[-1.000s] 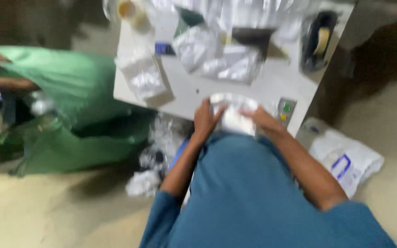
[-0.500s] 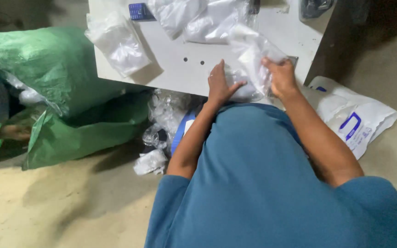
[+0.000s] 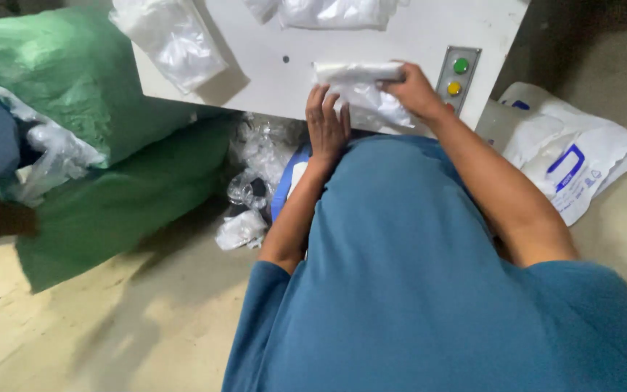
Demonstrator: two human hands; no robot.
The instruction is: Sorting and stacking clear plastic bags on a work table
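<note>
Left hand (image 3: 327, 122) lies spread flat on the plastic packet (image 3: 361, 91); right hand (image 3: 416, 92) pinches its folded far edge. I'd keep that palm pressing so the fold stays tight on the white table (image 3: 400, 36).

The table (image 3: 270, 65) occupies the upper centre of the frame. On its near edge lies a folded plastic bag (image 3: 361, 87), with the button panel (image 3: 456, 76) just right. Sacks (image 3: 81, 87) lie at left; a printed bag (image 3: 575, 156) lies on the floor at right.
</note>
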